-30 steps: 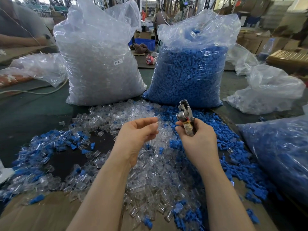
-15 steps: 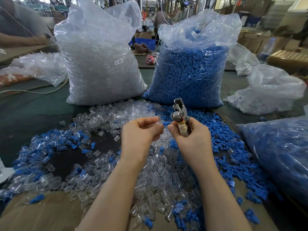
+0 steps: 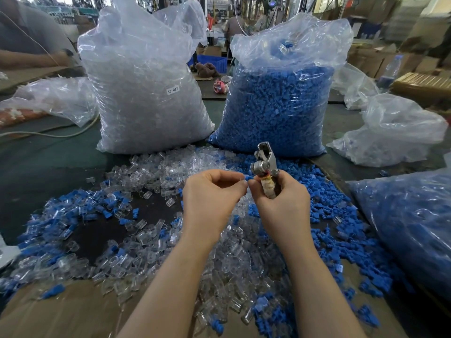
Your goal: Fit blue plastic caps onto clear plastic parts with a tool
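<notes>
My right hand [image 3: 280, 203] grips a metal plier-like tool [image 3: 263, 164] by its taped handle, jaws pointing up. My left hand [image 3: 212, 193] meets it fingertip to fingertip, and a small blue cap [image 3: 248, 178] shows between the two hands, pinched at the tips. What clear part my left hand holds is hidden by its curled fingers. Below both hands lies a heap of loose clear plastic parts [image 3: 234, 259]. Loose blue caps [image 3: 329, 215] spread to the right, and fitted blue-and-clear pieces [image 3: 73, 211] lie to the left.
A tall bag of clear parts [image 3: 146, 89] and a tall bag of blue caps [image 3: 278, 98] stand behind the heap. Another blue-filled bag [image 3: 410, 225] lies at the right, crumpled bags behind it. A person's arm [image 3: 29, 59] rests at far left. Cardboard [image 3: 61, 315] covers the near table.
Both hands have come together; the tool moved left toward my left hand, and a blue cap now shows between the fingertips.
</notes>
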Tool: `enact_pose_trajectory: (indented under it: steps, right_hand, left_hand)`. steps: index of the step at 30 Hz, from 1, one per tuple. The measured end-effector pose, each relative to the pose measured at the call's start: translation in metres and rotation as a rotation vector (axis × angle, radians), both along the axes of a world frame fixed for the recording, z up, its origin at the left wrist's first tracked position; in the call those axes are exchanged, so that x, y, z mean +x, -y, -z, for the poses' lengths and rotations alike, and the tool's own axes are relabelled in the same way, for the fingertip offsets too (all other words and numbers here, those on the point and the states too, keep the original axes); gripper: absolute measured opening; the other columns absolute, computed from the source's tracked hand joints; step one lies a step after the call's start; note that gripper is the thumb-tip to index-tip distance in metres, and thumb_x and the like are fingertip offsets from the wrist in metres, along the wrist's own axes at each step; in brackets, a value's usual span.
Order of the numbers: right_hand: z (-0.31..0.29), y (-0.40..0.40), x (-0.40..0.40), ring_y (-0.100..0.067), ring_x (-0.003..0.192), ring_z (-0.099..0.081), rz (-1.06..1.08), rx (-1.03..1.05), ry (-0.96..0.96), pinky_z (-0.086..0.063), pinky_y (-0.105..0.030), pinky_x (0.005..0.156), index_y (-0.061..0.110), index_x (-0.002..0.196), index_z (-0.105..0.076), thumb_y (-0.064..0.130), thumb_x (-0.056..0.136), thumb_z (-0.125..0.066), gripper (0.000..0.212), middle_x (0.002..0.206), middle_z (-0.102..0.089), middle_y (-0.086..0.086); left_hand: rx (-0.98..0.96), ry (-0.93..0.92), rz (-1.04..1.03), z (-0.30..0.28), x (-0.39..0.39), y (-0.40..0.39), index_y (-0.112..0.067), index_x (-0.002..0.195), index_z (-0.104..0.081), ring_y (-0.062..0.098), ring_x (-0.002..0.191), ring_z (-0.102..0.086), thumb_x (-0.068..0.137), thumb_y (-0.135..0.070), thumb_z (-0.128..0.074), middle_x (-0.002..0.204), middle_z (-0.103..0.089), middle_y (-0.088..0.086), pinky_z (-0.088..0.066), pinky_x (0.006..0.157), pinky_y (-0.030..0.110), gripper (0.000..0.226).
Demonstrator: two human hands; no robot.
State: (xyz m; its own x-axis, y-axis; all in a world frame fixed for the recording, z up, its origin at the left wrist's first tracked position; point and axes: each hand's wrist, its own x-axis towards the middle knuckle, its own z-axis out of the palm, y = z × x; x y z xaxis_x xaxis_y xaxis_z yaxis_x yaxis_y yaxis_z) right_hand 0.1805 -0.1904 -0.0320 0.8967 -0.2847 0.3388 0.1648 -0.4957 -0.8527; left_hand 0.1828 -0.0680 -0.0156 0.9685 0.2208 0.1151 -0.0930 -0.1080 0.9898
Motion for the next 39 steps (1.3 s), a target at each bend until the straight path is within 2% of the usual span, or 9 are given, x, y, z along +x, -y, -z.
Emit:
enact_pose_trajectory:
  steps: [10,16,20,22,25,27,32,37,39]
  right_hand:
    - [-0.003,0.002,0.001,-0.012,0.066,-0.062,-0.078,0.098,-0.052,-0.054,-0.043,0.065,0.021,0.079,-0.067,0.021,0.084,-0.071,0.007,0.069,-0.068,0.005]
    - [-0.005,0.001,-0.002,-0.025,0.071,-0.063,-0.109,0.150,-0.080,-0.054,-0.051,0.067,0.019,0.077,-0.068,0.021,0.085,-0.070,0.009,0.072,-0.069,-0.001]
    - [-0.008,0.002,-0.001,-0.031,0.074,-0.065,-0.144,0.166,-0.132,-0.054,-0.053,0.071,0.016,0.081,-0.068,0.025,0.087,-0.069,0.011,0.075,-0.070,-0.009]
    - [-0.008,0.007,-0.002,-0.032,0.078,-0.066,-0.175,0.136,-0.160,-0.055,-0.054,0.075,0.017,0.082,-0.068,0.028,0.086,-0.068,0.012,0.077,-0.070,-0.009]
    - [-0.007,0.015,-0.002,-0.025,0.078,-0.066,-0.214,0.037,-0.201,-0.055,-0.053,0.077,0.021,0.085,-0.066,0.026,0.084,-0.068,0.005,0.077,-0.070,0.000]
    - [-0.007,0.017,-0.002,-0.024,0.079,-0.064,-0.250,-0.041,-0.225,-0.054,-0.053,0.078,0.021,0.089,-0.065,0.027,0.083,-0.067,0.009,0.080,-0.069,0.001]
    - [-0.009,0.015,-0.004,-0.027,0.076,-0.061,-0.308,-0.111,-0.229,-0.053,-0.054,0.074,0.018,0.092,-0.062,0.034,0.077,-0.060,0.022,0.080,-0.067,-0.003]
    - [-0.008,0.016,-0.005,-0.027,0.082,-0.063,-0.344,-0.133,-0.236,-0.053,-0.053,0.078,0.015,0.094,-0.061,0.030,0.078,-0.060,0.022,0.085,-0.068,-0.005]
    - [-0.007,0.017,-0.004,-0.027,0.080,-0.063,-0.344,-0.148,-0.232,-0.053,-0.052,0.076,0.014,0.093,-0.061,0.025,0.081,-0.061,0.017,0.084,-0.068,-0.005]
  left_hand:
    - [0.124,0.102,-0.023,0.001,-0.002,0.001,-0.030,0.074,-0.075,0.001,0.066,-0.069,0.076,-0.013,-0.082,0.069,-0.072,-0.016,-0.057,0.064,0.018,0.019]
    - [0.135,0.132,-0.035,0.004,-0.002,0.000,-0.029,0.074,-0.074,0.005,0.068,-0.071,0.080,-0.017,-0.081,0.070,-0.073,-0.012,-0.061,0.069,0.030,0.015]
    - [0.117,0.124,-0.039,0.005,-0.001,0.000,-0.027,0.075,-0.072,0.008,0.069,-0.071,0.082,-0.014,-0.079,0.069,-0.073,-0.010,-0.061,0.070,0.029,0.017]
    - [0.069,0.111,-0.039,0.005,0.000,0.000,-0.025,0.077,-0.071,0.008,0.069,-0.072,0.085,-0.011,-0.076,0.070,-0.073,-0.008,-0.060,0.069,0.026,0.018]
    - [-0.044,0.105,-0.024,0.002,0.000,-0.001,-0.016,0.081,-0.070,0.006,0.067,-0.071,0.087,-0.004,-0.072,0.072,-0.073,-0.002,-0.055,0.064,0.016,0.014]
    - [-0.089,0.109,-0.002,0.000,0.000,-0.001,-0.012,0.084,-0.070,0.005,0.067,-0.071,0.088,-0.002,-0.070,0.076,-0.073,0.002,-0.053,0.062,0.011,0.011]
    - [-0.072,0.141,0.045,0.000,-0.001,-0.003,-0.010,0.086,-0.069,0.004,0.070,-0.070,0.090,-0.001,-0.067,0.080,-0.072,0.004,-0.052,0.065,0.012,0.010]
    - [-0.075,0.167,0.085,0.000,0.000,-0.007,-0.010,0.086,-0.069,0.002,0.069,-0.068,0.091,0.001,-0.065,0.077,-0.071,0.000,-0.052,0.066,0.012,0.013]
    - [-0.070,0.168,0.099,-0.001,0.000,-0.009,-0.012,0.085,-0.069,0.002,0.069,-0.067,0.090,0.001,-0.066,0.074,-0.071,-0.002,-0.052,0.066,0.013,0.014]
